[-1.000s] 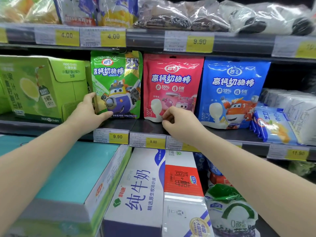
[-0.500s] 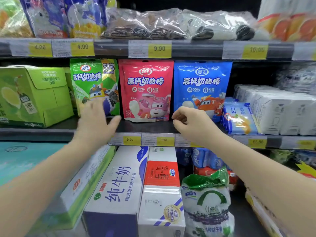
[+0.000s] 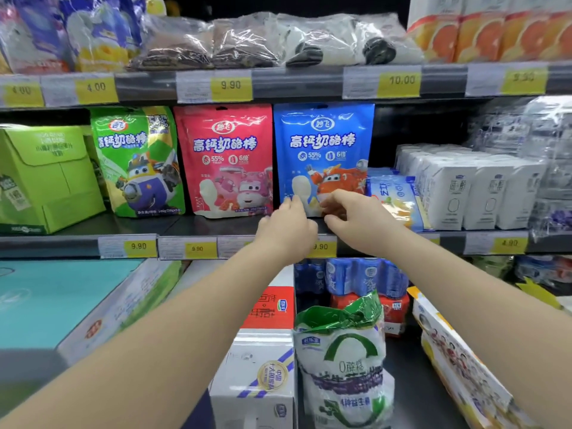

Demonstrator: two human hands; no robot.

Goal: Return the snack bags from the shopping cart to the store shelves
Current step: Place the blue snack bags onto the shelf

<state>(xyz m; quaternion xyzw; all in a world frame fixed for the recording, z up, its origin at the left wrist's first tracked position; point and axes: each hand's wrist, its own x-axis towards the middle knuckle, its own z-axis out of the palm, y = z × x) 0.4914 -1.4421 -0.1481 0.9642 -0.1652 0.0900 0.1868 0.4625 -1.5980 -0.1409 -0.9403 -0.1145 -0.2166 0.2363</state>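
Three upright snack bags stand side by side on the middle shelf [image 3: 201, 226]: a green bag [image 3: 139, 159], a red bag [image 3: 226, 156] and a blue bag [image 3: 322, 144]. Both of my hands are at the blue bag's bottom edge. My left hand [image 3: 288, 226] has its fingers curled on the lower left corner. My right hand [image 3: 356, 218] pinches the lower right part between thumb and fingers. The hands hide the bag's bottom edge. No shopping cart is in view.
A green carton [image 3: 46, 174] stands left of the bags. White milk packs [image 3: 464, 193] and a light blue packet [image 3: 393, 196] are on the right. Wrapped goods and orange cartons [image 3: 495, 35] fill the top shelf. Milk boxes [image 3: 257, 366] and a white-green bag [image 3: 343, 360] sit below.
My left hand left the green bag and moved right to the blue bag. My right hand shifted from the red bag to the blue bag. The view moved closer and to the right.
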